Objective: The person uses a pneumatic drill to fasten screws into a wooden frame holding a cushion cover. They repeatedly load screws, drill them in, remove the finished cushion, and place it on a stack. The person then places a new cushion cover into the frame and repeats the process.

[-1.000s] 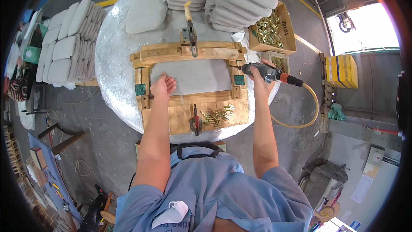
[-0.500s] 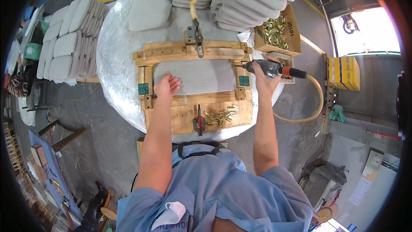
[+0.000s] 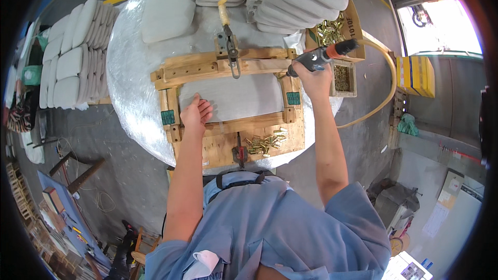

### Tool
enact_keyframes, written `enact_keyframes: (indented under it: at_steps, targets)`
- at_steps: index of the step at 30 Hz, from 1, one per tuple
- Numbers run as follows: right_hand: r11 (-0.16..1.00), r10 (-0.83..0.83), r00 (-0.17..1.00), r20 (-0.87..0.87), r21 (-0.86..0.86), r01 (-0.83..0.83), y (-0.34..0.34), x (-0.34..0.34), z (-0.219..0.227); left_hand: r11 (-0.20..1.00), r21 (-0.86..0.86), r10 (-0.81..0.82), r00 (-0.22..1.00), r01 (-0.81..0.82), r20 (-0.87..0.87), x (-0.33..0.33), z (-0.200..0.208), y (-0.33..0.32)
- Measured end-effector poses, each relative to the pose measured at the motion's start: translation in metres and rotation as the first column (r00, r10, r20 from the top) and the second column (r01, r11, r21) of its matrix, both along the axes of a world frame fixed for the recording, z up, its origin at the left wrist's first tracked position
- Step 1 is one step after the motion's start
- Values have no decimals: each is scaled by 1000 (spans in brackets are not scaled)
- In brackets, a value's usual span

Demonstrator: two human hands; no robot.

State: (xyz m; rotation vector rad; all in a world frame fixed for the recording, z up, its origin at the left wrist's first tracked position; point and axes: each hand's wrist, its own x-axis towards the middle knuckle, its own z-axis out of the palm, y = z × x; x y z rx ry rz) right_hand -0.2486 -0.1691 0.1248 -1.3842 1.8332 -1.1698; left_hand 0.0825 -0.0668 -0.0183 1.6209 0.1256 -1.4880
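Note:
My right hand (image 3: 314, 77) grips a black pneumatic screwdriver (image 3: 317, 60) with an orange ring. Its tip points left at the upper right corner of a wooden clamping jig (image 3: 218, 126); whether it touches the wood I cannot tell. Framed by the jig lies a light grey fabric-covered panel (image 3: 238, 97). At the panel's left end, my left hand (image 3: 196, 114) is open and empty, fingers loosely bent, just over or on the fabric. A toggle clamp (image 3: 231, 52) with a yellowish handle sits on the far rail, and a red-handled clamp (image 3: 239, 154) on the near side.
Loose brass-coloured metal inserts (image 3: 265, 143) lie on the jig's near board. Grey panels (image 3: 301, 0) are stacked at the back. A cardboard box (image 3: 355, 33) of brass parts and a small tray (image 3: 343, 80) stand at right. The tan air hose (image 3: 391, 78) loops beside them.
The screwdriver has swung so its hose end is raised toward the cardboard box, its tip slightly lower left. My left hand stays at the panel's left end. The whole view has shifted slightly.

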Motion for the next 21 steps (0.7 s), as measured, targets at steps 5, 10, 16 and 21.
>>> enact_keyframes:
  at_steps: [5, 10, 16, 21]
  targets:
    - [998, -25, 997, -70, 49, 28, -1, 0, -11, 1000, 18, -7, 1000, 7, -9, 0, 1, 3]
    - [998, -63, 996, 58, 28, 61, 0, -14, -11, 1000, -21, -21, 999, 20, -36, -1, 1, 3]
    - [988, -29, 933, 359, -131, 81, 37, -17, -14, 998, -66, -26, 998, 21, -63, 2, -6, 3]
    - [982, 111, 977, 181, -168, -81, 90, -29, -30, 957, -289, -123, 942, 29, -313, 19, 0, 31]
